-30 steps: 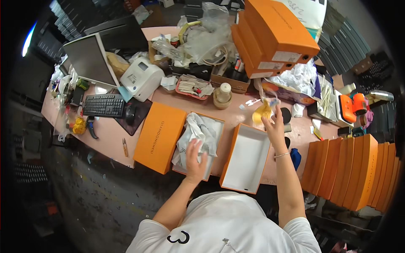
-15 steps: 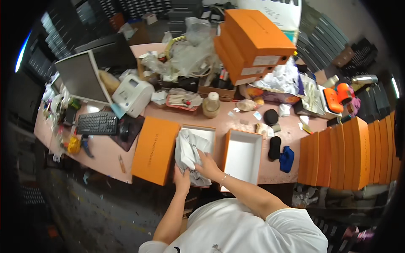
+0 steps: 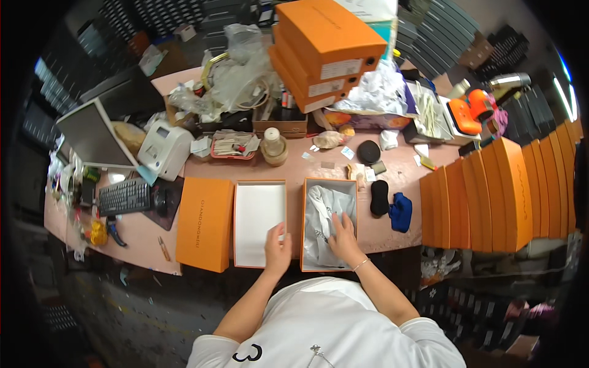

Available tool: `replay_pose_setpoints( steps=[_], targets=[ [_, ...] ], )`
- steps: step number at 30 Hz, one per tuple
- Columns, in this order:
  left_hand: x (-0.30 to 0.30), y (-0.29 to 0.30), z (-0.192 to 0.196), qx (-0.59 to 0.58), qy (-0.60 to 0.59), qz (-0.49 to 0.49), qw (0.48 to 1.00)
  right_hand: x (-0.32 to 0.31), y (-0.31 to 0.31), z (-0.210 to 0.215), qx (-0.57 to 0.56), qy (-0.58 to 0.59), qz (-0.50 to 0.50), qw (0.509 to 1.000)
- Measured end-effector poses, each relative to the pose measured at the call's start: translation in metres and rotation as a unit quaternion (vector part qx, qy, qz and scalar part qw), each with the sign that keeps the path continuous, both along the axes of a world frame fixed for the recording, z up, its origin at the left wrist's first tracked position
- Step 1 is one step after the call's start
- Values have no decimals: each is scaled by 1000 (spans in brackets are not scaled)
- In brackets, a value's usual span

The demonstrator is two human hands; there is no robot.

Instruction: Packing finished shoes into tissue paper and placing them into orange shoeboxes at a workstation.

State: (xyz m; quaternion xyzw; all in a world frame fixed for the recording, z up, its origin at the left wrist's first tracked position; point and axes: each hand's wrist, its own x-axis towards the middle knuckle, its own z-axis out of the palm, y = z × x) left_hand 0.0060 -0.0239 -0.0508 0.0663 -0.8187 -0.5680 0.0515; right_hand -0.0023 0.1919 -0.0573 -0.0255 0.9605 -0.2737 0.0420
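Observation:
A white printed plastic bag, its contents hidden, lies inside the open orange box in front of me. My right hand is open, with fingers apart and resting on the bag near the box's right wall. To the left lies a shallow orange tray or lid with its white inside facing up. My left hand hovers at the right edge of this tray, open and holding nothing. A closed orange shoe box sits left of the tray.
Orange boxes are stacked at the back, and a row of orange boxes stands at right. A black oval case and a blue cloth item lie beside the open box. Keyboard, label printer and monitor occupy the left.
The white bag has moved right, from over the left tray into the right box. Both hands have let go of it. The whole view has shifted slightly.

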Motion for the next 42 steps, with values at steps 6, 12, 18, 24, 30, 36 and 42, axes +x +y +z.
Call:
replay_pose_setpoints(
  steps=[6, 12, 18, 24, 30, 36, 42],
  targets=[
    [18, -21, -44, -254, -164, -181, 936, 26, -4, 27, 53, 20, 209, 976],
    [35, -67, 73, -24, -135, -170, 976, 25, 7, 54, 16, 31, 147, 988],
    [59, -76, 107, 59, -73, -129, 987, -16, 75, 50, -225, 58, -151, 961],
    [81, -44, 88, 125, -91, -26, 988, -130, 139, -12, -100, 148, -209, 961],
    [79, -44, 55, 176, -143, 61, 972, -176, 147, -45, 212, -80, -182, 957],
    [74, -26, 52, 184, -197, 71, 961, -177, 142, -52, 58, 17, -198, 978],
    [66, -13, 55, 185, -239, 57, 952, -242, 106, -29, -79, 129, -24, 988]
  ],
)
